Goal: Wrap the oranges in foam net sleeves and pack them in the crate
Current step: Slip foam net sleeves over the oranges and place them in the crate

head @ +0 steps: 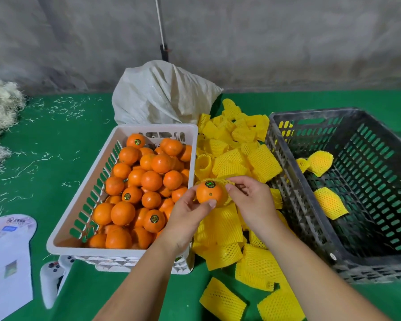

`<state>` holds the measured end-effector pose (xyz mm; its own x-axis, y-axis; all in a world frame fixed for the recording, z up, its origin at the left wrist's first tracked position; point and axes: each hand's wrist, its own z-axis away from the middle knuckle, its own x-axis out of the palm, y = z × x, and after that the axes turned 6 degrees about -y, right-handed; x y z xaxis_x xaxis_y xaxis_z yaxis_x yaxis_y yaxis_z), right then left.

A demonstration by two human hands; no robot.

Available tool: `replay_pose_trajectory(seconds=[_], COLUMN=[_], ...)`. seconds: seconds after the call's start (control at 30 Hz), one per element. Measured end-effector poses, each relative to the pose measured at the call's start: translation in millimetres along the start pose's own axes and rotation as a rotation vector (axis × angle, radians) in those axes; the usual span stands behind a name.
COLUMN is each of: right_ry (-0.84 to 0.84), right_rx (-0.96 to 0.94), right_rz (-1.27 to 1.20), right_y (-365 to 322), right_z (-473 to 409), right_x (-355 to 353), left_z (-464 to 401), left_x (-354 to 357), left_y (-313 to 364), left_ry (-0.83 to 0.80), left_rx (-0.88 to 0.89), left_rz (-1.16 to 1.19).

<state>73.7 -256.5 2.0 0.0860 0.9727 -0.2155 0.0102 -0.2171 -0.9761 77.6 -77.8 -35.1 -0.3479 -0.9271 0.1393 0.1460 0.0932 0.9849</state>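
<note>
So, on the left sits the white basket (63, 239), full of bare oranges (137, 188). Just to its right, above the yellow pile, the left hand (188, 216) holds one orange (207, 193). Its thumb and fingers are curled round the fruit. The right hand (252, 200) pinches the edge of a foam net sleeve (227, 198) that sits round the far side of the orange. The sleeve looks only partly on, because most of the orange's front is bare.

To do this step well, I think the left hand should keep the orange steady and not squeeze hard. The right hand should stretch the sleeve mouth wide and pull it evenly over the fruit, so the net does not bunch up on one side. The orange should end up in the middle of the sleeve, with some net past both ends.

The orange is round, so it has no real long side. Its sticker (210, 184) faces up and a bit toward the camera. The sleeve's open tube seems to point left, toward the orange, with its long way running left to right.

More loose sleeves (229, 230) lie under the hands. Farther right is the dark crate (287, 181), with a few wrapped oranges (330, 202) inside and lots of room left.
</note>
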Motion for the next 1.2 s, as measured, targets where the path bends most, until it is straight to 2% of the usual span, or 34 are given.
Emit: replay_pose_trajectory(seconds=[0.13, 0.23, 0.37, 0.47, 0.53, 0.6, 0.7, 0.8, 0.9, 0.97, 1.03, 1.2], right_ry=[-0.056, -0.094, -0.099, -0.091, -0.053, -0.030, -0.091, 0.005, -0.028, -0.069, -0.073, 0.130], right_rx=[-0.102, -0.198, -0.179, -0.148, -0.180, -0.306, -0.487, -0.367, -0.258, -0.281, -0.309, -0.363], right_rz=[0.047, 0.140, 0.179, 0.270, 0.314, 0.367, 0.459, 0.459, 0.397, 0.410, 0.394, 0.401], right_y=[-7, -8, -9, -9, -13, -19, -23, -8, 3, 7, 8, 10], right_z=[9, 13, 13, 14, 17, 22, 34, 37, 33, 32, 30, 27], right_x=[3, 8, 6, -1, -7, -9, 2, 11, 8, 9, 9, 7], left_z=[0, 1, 1, 1, 0, 0, -1, 1, 5, 7, 6, 7], left_x=[8, 8, -2, 0, 5, 11, 12, 11, 9, 8, 7, 13], left_y=[-4, -3, -4, -4, -7, -7, -5, -5, -4, -3, -4, -3], left_ry=[0.125, 0.052, -0.079, -0.130, -0.066, 0.037, 0.192, 0.228, 0.083, -0.021, -0.038, 0.040], left_rx=[0.094, 0.107, 0.020, 0.025, 0.084, 0.133, 0.195, 0.186, 0.163, 0.158, 0.156, 0.151], left_rz=[-0.091, -0.114, -0.030, -0.169, -0.219, -0.181, -0.069, 0.019, 0.012, -0.048, -0.069, -0.066])
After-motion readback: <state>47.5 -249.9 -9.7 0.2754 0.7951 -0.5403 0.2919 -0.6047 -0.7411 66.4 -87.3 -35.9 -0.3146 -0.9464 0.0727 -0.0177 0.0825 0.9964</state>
